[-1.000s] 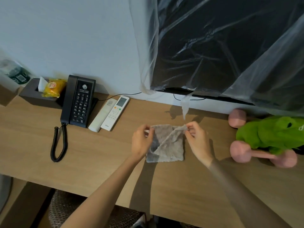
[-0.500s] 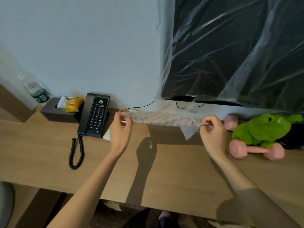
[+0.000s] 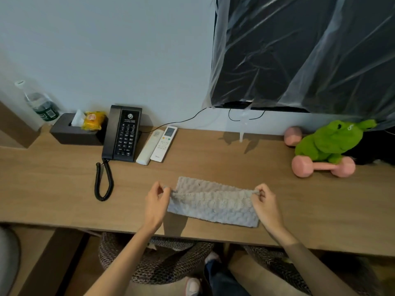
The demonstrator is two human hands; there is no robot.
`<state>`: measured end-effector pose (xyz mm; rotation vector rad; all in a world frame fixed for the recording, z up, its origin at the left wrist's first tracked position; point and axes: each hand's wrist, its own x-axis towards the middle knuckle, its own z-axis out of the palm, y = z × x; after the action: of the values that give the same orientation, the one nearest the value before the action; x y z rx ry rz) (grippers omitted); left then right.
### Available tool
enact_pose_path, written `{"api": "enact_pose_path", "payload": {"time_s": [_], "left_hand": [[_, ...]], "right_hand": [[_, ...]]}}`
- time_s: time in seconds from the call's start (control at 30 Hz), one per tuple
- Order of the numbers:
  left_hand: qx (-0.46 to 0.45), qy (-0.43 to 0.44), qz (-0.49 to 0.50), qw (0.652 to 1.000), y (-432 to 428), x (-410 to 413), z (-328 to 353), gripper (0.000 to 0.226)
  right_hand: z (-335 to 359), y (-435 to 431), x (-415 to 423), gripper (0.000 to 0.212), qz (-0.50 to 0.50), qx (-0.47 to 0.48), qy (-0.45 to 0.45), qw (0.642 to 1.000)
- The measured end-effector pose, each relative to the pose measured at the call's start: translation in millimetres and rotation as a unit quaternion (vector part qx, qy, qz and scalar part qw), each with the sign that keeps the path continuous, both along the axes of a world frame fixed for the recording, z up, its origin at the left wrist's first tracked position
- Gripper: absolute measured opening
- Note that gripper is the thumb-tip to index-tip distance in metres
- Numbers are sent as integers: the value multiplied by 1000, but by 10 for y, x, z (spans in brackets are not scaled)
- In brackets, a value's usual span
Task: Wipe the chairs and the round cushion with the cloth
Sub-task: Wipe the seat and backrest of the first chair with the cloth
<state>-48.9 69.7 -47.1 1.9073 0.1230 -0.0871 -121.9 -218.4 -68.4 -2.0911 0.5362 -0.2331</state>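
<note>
A grey fluffy cloth lies folded in half on the wooden desk, near its front edge. My left hand pinches the cloth's left corner and my right hand pinches its right corner. Below the desk edge a woven seat shows between my arms, and a second woven seat shows partly under my right forearm.
A black phone with a coiled cord, two white remotes, a black tissue box and a water bottle stand at the back left. Pink dumbbells and a green plush toy sit right. A plastic-covered screen hangs above.
The cloth was lifted and stretched wide in the air, then brought down and laid folded on the desk nearer the front edge. Both hands moved down and toward me with it.
</note>
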Motion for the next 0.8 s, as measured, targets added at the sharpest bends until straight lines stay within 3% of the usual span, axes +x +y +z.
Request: {"api": "enact_pose_path", "payload": {"time_s": [0.13,0.23,0.37,0.47,0.53,0.63,0.8], "left_hand": [[34,73,-4,997,-99,171,-152,22],[49,104,7,993,-218,344,-274,17],[82,146,-79,983,-355,530,-396,35],[232,130,-155,951,-339,580,-506,47],[289,124,-134,940,-294,538,-550,56],[234,148,-90,957,-264,428,-604,62],[175,192,-75,963,-231,341,-568,34]], "right_hand": [[-180,-87,129,15,-1,-71,125,990],[-298,-185,209,13,-23,-68,173,982],[-390,-295,293,8,-26,-60,224,972],[-454,-300,310,14,-29,-74,262,962],[-478,-251,285,34,-41,-75,298,951],[-468,-163,260,48,-38,-60,336,939],[-291,49,318,25,-13,38,276,960]]}}
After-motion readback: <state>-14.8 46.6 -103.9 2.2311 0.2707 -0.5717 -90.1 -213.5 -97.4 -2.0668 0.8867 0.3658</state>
